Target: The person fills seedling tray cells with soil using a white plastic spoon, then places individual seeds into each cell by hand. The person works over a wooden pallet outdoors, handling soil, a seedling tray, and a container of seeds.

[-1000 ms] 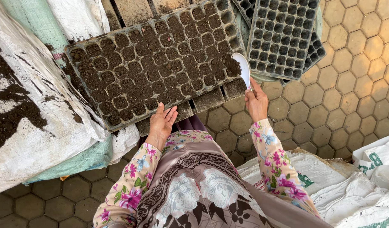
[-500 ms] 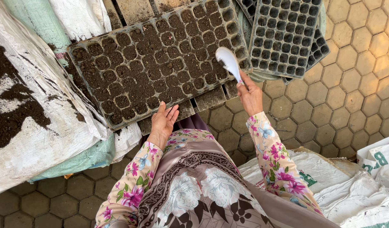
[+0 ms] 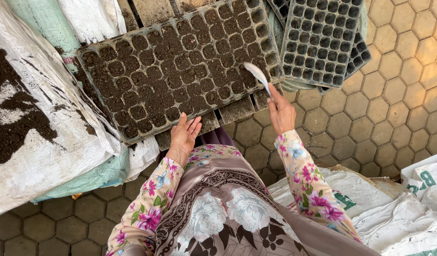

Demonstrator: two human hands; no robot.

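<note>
Overhead, looking straight down at a person in a floral-sleeved top working over a paved floor of hexagonal stones (image 3: 408, 95).

Directly ahead of the person lies a dark plastic seed tray (image 3: 180, 71) with many small square cells, all filled with dark soil. It sits at a slant on the paving, its near long edge closest to the hands.

The right hand (image 3: 281, 111) is raised just off the tray's near right corner, fingers closed around the handle of a white spoon (image 3: 257, 73). The spoon's bowl reaches out over the soil-filled cells at the tray's right end; whether it carries anything cannot be told.

The left hand (image 3: 184, 135) rests at the near edge of the tray, fingers loosely spread and open, fingertips touching the rim, holding nothing.

To the right of the filled tray, a stack of empty seed trays (image 3: 323, 38) of the same kind lies partly atop a round, pale green object.

On the left, white woven sacks (image 3: 47, 128) are spread out, with loose dark soil (image 3: 9, 132) heaped on them. More white sacks (image 3: 403, 223) lie crumpled at the lower right, beside the person's right sleeve.
</note>
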